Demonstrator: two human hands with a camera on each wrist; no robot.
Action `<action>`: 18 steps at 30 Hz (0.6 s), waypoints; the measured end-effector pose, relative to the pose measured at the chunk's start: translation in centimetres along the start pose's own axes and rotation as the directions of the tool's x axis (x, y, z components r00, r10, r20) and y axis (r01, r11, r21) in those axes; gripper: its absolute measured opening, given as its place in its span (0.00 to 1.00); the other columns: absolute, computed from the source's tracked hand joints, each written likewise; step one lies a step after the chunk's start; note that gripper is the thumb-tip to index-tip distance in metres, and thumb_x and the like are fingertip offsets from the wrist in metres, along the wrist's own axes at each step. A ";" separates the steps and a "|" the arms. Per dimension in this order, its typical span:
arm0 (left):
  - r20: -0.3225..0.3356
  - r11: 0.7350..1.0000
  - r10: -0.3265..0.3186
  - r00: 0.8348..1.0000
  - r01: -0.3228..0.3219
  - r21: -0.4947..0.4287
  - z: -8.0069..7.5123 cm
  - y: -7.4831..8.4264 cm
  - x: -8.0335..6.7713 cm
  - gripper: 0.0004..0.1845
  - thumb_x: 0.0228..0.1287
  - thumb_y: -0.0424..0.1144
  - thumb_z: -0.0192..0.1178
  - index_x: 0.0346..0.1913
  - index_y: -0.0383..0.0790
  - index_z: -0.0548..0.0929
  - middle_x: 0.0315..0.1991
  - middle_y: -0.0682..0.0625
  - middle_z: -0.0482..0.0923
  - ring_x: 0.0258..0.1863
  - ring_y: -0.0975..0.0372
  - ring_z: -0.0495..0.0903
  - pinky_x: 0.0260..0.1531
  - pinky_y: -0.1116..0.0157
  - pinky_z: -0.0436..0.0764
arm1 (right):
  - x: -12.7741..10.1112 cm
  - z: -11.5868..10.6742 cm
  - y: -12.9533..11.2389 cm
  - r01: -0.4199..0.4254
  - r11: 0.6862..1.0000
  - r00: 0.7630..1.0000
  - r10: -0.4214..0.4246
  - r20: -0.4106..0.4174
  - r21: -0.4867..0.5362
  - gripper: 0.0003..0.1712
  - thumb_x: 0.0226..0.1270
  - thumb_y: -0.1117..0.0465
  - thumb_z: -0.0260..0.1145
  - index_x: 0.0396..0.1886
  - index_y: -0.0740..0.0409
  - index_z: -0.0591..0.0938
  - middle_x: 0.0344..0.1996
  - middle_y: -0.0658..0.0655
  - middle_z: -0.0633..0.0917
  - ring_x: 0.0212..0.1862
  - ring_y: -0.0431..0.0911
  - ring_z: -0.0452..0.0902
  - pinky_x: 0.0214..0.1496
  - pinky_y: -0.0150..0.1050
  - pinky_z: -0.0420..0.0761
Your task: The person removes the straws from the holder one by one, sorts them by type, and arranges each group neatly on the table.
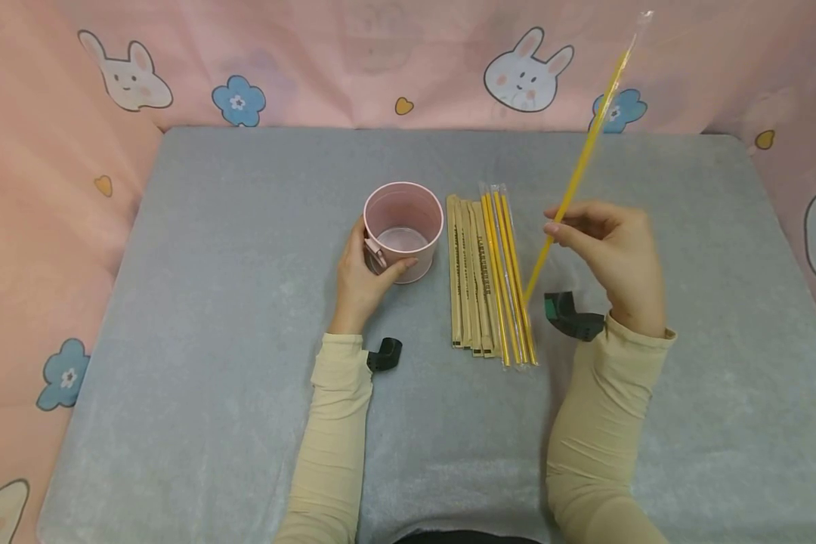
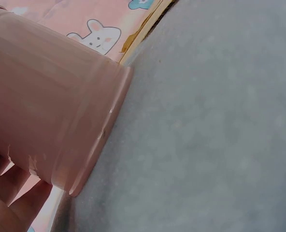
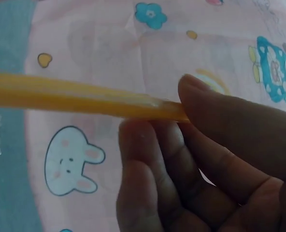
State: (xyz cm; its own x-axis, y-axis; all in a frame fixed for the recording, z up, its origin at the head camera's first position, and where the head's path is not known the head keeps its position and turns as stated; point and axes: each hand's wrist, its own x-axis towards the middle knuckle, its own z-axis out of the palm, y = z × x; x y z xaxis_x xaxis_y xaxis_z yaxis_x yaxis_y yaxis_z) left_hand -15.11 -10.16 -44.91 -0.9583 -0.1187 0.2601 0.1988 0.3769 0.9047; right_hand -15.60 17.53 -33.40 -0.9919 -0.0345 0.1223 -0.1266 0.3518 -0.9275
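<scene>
A pink cup stands upright on the grey cloth, and my left hand grips its near side; the left wrist view shows the cup's wall up close. My right hand pinches a long yellow straw in a clear wrapper and holds it slanted above the table, top end pointing up to the right. The right wrist view shows this straw between thumb and fingers. A row of wrapped straws, some in paper and some yellow in clear film, lies between the hands.
The grey cloth covers the table, whose left, right and far sides are walled by a pink sheet with rabbits and flowers. A black wrist mount sits on each forearm.
</scene>
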 end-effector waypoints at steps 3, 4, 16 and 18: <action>0.000 1.000 -0.001 1.000 0.001 0.004 0.0 0.0 0.0 0.47 0.44 0.40 0.76 0.67 0.34 0.63 0.61 0.40 0.70 0.60 0.52 0.69 0.61 0.62 0.65 | 0.3 -0.2 0.7 -0.030 0.996 0.999 0.033 0.035 -0.088 0.10 0.59 0.67 0.69 0.40 0.69 0.85 0.29 0.43 0.85 0.32 0.38 0.80 0.39 0.27 0.78; -0.001 1.000 -0.001 1.000 0.001 0.005 0.0 0.0 0.0 0.47 0.44 0.40 0.76 0.67 0.34 0.63 0.61 0.40 0.70 0.60 0.52 0.69 0.61 0.62 0.65 | 0.4 -0.2 0.9 -0.038 0.994 0.998 0.043 0.046 -0.106 0.11 0.59 0.67 0.68 0.41 0.68 0.85 0.29 0.43 0.85 0.32 0.38 0.80 0.39 0.27 0.78; 0.000 1.000 -0.013 1.000 0.013 0.017 0.0 0.1 0.0 0.47 0.44 0.40 0.76 0.68 0.34 0.63 0.61 0.40 0.69 0.60 0.53 0.69 0.61 0.62 0.65 | 1.0 -0.5 2.6 -0.139 0.948 0.965 0.194 0.174 -0.286 0.16 0.61 0.59 0.68 0.45 0.66 0.83 0.28 0.47 0.85 0.30 0.39 0.79 0.35 0.34 0.79; 0.003 1.000 -0.016 1.000 0.016 0.016 0.0 0.1 0.0 0.48 0.44 0.40 0.76 0.68 0.35 0.62 0.61 0.40 0.69 0.60 0.53 0.69 0.61 0.62 0.65 | 1.2 -0.6 2.9 -0.151 0.940 0.957 0.216 0.195 -0.305 0.17 0.62 0.59 0.67 0.45 0.68 0.83 0.28 0.49 0.86 0.31 0.41 0.80 0.35 0.36 0.80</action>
State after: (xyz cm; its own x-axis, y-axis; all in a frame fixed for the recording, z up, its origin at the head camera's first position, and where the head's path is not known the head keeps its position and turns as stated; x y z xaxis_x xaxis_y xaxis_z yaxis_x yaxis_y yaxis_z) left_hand -15.08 -10.15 -44.82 -0.9620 -0.1219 0.2445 0.1802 0.3895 0.9032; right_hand -17.10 19.07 -35.72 -0.9785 -0.1389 -0.1524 0.0337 0.6216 -0.7826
